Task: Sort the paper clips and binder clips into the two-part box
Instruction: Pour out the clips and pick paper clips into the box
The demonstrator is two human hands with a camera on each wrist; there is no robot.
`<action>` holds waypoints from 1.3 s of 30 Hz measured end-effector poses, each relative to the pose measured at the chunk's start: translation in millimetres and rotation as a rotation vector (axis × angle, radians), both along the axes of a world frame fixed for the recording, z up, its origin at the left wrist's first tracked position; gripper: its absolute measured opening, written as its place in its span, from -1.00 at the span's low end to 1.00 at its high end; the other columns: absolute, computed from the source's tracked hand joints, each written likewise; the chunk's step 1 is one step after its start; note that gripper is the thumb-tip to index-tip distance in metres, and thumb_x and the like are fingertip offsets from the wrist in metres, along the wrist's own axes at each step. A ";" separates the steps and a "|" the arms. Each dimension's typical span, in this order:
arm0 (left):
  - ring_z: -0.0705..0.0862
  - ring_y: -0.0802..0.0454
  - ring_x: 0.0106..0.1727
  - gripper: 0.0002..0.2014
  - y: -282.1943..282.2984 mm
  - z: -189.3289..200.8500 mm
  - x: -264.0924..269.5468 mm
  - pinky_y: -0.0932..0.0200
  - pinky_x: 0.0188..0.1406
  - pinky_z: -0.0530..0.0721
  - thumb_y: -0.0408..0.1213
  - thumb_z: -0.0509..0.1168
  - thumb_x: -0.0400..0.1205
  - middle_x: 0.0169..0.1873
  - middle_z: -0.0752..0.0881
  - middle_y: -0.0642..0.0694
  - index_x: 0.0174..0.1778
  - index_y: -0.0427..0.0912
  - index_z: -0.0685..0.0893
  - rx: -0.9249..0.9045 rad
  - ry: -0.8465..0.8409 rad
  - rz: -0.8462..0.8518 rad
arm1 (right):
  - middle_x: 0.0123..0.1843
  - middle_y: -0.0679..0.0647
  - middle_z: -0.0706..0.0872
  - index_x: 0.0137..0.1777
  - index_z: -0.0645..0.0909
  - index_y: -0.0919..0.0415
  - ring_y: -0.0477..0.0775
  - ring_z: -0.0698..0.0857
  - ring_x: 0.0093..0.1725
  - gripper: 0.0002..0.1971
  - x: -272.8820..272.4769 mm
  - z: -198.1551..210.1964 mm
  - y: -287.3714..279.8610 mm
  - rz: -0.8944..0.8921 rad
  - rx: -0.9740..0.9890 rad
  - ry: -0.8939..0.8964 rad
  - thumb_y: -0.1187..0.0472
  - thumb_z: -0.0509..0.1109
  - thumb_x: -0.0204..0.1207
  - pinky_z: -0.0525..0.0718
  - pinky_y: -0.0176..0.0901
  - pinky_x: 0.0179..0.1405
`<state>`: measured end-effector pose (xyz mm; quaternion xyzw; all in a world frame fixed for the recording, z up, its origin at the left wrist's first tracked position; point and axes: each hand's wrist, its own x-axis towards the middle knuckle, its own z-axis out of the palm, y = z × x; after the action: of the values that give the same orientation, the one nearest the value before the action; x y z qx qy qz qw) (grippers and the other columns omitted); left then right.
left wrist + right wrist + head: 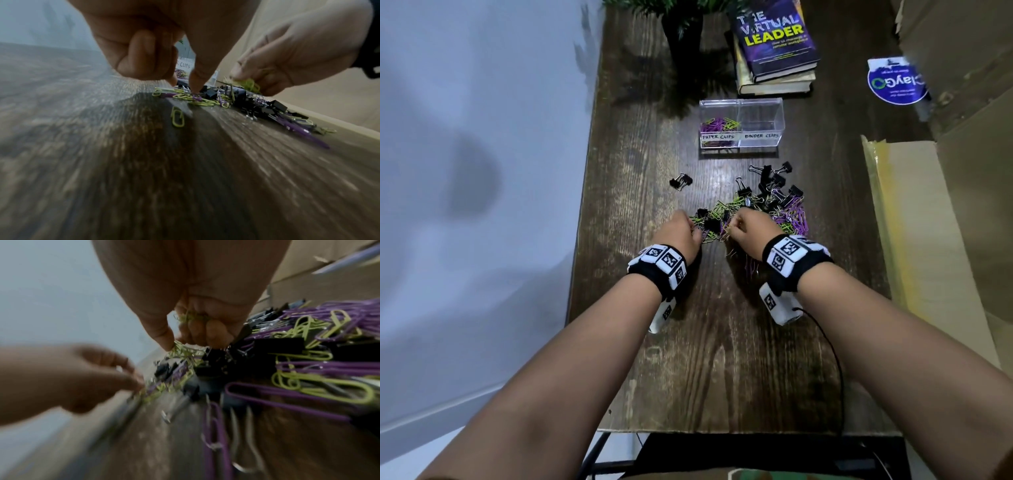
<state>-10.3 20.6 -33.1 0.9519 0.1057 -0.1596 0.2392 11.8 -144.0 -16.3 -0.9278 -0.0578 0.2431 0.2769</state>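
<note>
A clear two-part box (760,113) stands at mid-table; its left part, labelled PAPER CLIPS, holds purple and green paper clips (717,124), and the BINDER CLIPS part looks bare. Nearer me lies a mixed pile (767,202) of black binder clips and purple and green paper clips. My left hand (681,230) is at the pile's left edge with its fingers curled, thumb tip (194,91) on a purple paper clip (197,97) and forefinger close beside it. My right hand (745,229) grips a bunch of green paper clips (191,317) over the pile.
One binder clip (681,181) lies apart, left of the pile. A stack of books (774,48) and a dark plant pot (683,37) stand behind the box. Cardboard (928,222) runs along the right edge. A black cable (832,349) trails from my right wrist.
</note>
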 end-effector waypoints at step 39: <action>0.55 0.22 -0.30 -0.88 26.6 40.4 40.1 0.34 -0.31 0.45 -0.32 0.25 0.64 -0.29 0.57 0.11 -0.13 -0.08 0.43 -0.335 0.016 0.015 | 0.05 0.18 0.74 0.21 0.67 0.24 0.07 0.74 -0.14 -0.72 217.3 51.2 40.7 -0.096 0.039 -0.001 0.23 0.29 0.55 0.67 -0.22 -0.29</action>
<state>29.8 47.2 7.3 0.8965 0.0865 -0.1809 0.3950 229.1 -103.3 34.8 -0.9240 -0.0183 0.2281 0.3063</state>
